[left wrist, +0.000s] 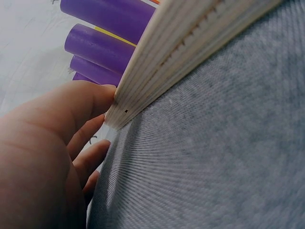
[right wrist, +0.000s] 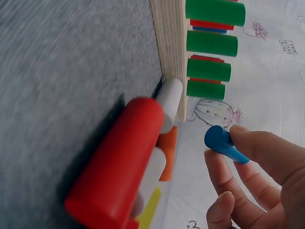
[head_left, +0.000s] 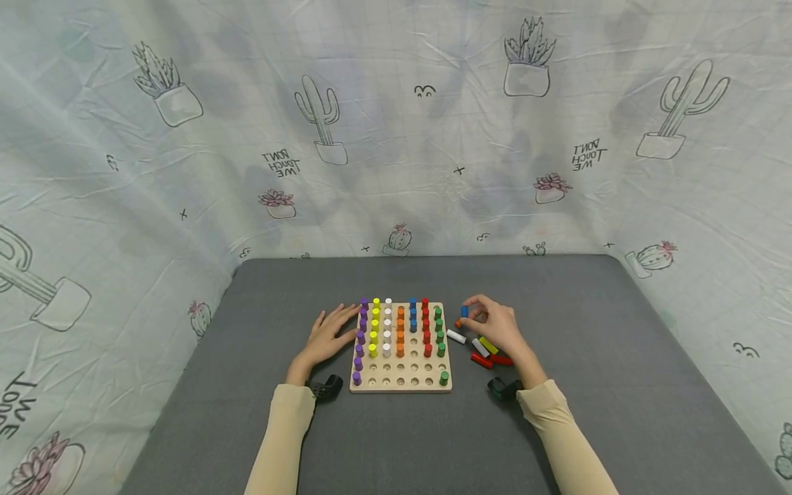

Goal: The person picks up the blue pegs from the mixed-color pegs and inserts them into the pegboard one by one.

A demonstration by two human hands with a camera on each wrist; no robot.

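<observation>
A wooden pegboard (head_left: 401, 389) carries columns of purple, yellow, white, orange, blue, red and green pegs. Bare holes show in its front rows and below the blue column. My left hand (head_left: 326, 338) lies at the board's left side, fingers extended; in the left wrist view its thumb (left wrist: 95, 98) touches the board's edge near the purple pegs (left wrist: 97, 45). To the right of the board, my right hand (head_left: 498, 323) pinches a blue peg (right wrist: 220, 139) between thumb and fingers, raised off the table. Beneath that hand an orange peg (head_left: 458, 323) lies partly hidden.
Loose pegs lie right of the board: a white one (head_left: 456, 337) near its edge, another white one (head_left: 480, 348), a yellow one (head_left: 489, 345) and red ones (head_left: 482, 361). Grey cloth (head_left: 396, 447) covers the table. A printed curtain (head_left: 396, 137) hangs behind.
</observation>
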